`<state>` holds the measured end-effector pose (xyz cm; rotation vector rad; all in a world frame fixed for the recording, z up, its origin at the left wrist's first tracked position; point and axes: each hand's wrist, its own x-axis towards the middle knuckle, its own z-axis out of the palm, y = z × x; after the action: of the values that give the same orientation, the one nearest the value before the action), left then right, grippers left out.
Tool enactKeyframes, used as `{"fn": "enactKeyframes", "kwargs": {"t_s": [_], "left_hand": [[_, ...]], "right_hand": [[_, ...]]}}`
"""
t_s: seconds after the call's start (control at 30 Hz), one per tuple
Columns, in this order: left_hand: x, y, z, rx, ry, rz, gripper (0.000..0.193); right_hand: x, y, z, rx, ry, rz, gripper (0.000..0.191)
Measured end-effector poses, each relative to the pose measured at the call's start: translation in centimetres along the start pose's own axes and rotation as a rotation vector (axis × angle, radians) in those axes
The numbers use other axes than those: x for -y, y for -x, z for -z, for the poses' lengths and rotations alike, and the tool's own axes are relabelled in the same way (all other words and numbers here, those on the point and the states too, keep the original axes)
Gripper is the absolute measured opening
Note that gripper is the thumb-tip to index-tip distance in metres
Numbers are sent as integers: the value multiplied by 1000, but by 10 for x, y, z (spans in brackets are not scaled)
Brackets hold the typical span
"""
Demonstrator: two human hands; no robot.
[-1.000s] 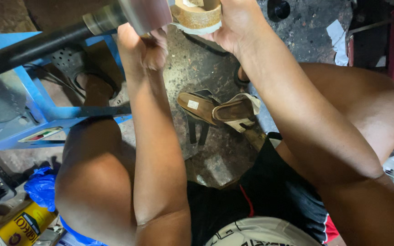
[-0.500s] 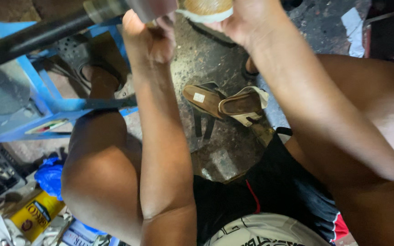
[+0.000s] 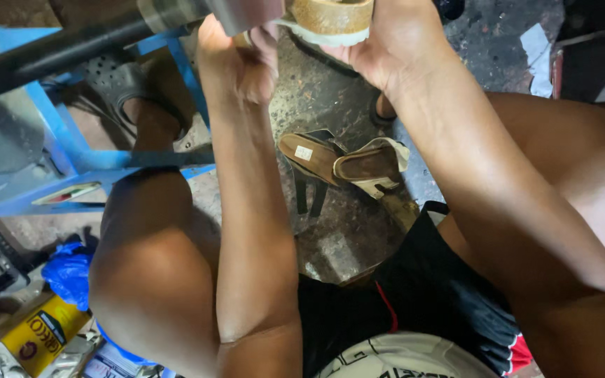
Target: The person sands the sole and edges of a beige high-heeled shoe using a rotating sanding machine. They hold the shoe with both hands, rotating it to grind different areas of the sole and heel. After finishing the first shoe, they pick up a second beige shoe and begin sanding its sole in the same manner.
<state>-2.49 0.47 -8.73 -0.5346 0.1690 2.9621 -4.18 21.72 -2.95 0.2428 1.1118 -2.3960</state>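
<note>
At the top edge of the view my right hand (image 3: 393,42) grips a cork-soled shoe (image 3: 330,17) with a pale rim. My left hand (image 3: 243,59) is closed around the same shoe's left side, right under the grey metal end of a dark machine arm (image 3: 71,45). The shoe is pressed up against that metal end. Most of the shoe and my fingertips are cut off by the frame's top edge. Both forearms reach up from my bare knees.
Two brown sandals (image 3: 344,164) lie on the stained concrete floor between my legs. A blue metal frame (image 3: 57,140) stands at left, with my foot in a grey clog (image 3: 117,84) behind it. A yellow can (image 3: 40,336) and blue plastic (image 3: 68,273) lie at lower left.
My hands and the shoe have risen toward the top edge, so less of the shoe shows. The camera has tilted down slightly; the sandals sit lower in the view.
</note>
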Motion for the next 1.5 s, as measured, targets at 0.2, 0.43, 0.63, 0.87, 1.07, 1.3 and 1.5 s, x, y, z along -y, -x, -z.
{"fn": "enactKeyframes", "kwargs": {"t_s": [0.2, 0.43, 0.63, 0.87, 1.07, 1.3, 1.5], "left_hand": [[0, 4, -8, 82, -3, 19, 30], [2, 14, -20, 9, -48, 18, 29], [5, 27, -37, -112, -118, -69, 34], [5, 32, -43, -84, -202, -93, 35], [1, 18, -33, -62, -76, -4, 29], [6, 34, -44, -118, -157, -86, 36], [9, 44, -46, -182, -252, -159, 33]], "right_hand": [[0, 1, 0, -45, -11, -7, 45], [5, 18, -8, 79, -56, 3, 40], [10, 30, -25, 95, -124, -25, 39], [10, 34, -25, 65, -79, 24, 35], [6, 26, -23, 67, -82, 45, 36], [7, 36, -21, 115, -110, 19, 35], [5, 46, -25, 42, -29, 84, 31]]}}
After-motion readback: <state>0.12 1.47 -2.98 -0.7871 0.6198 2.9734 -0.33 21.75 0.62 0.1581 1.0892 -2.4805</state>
